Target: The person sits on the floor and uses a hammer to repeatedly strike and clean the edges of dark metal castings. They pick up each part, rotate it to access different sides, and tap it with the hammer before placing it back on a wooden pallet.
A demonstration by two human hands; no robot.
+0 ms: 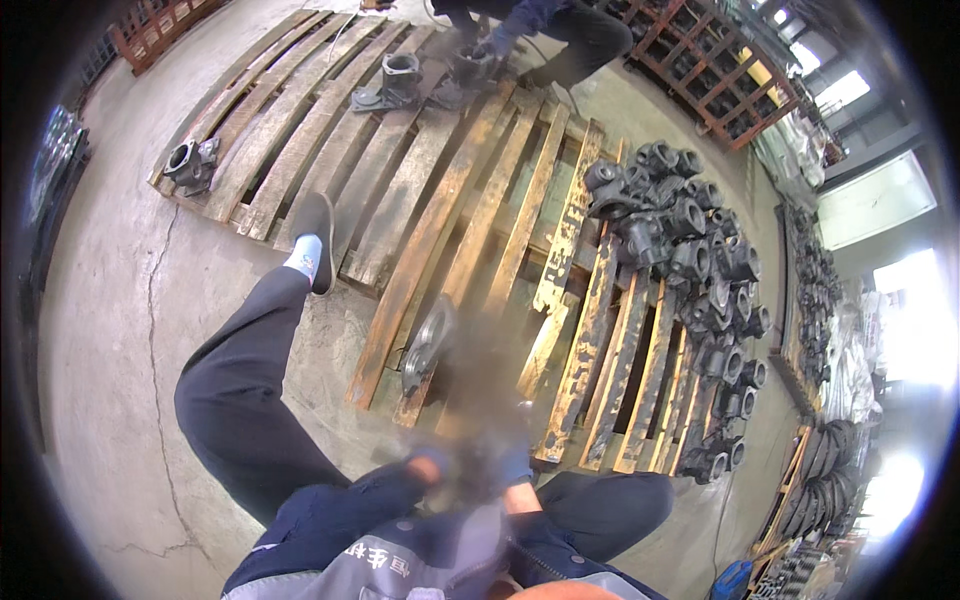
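My left hand (430, 465) and my right hand (515, 465) are close together in front of my body, above the near edge of the wooden pallets. Blue shows on both, as of gloves. A dark smear over the middle of the picture hides their fingers and whatever lies between them. Just beyond, a round grey metal flange (428, 345) stands tilted over the pallet slats (385, 320), its right side lost in the smear. Whether either hand touches a part, I cannot tell.
Dark castings (690, 245) are heaped along the right pallet. A single casting (190, 165) sits at the far-left pallet corner. Across from me, a co-worker's gloved hand (500, 40) is beside two upright castings (402, 75). My left foot (314, 240) rests against the pallet edge.
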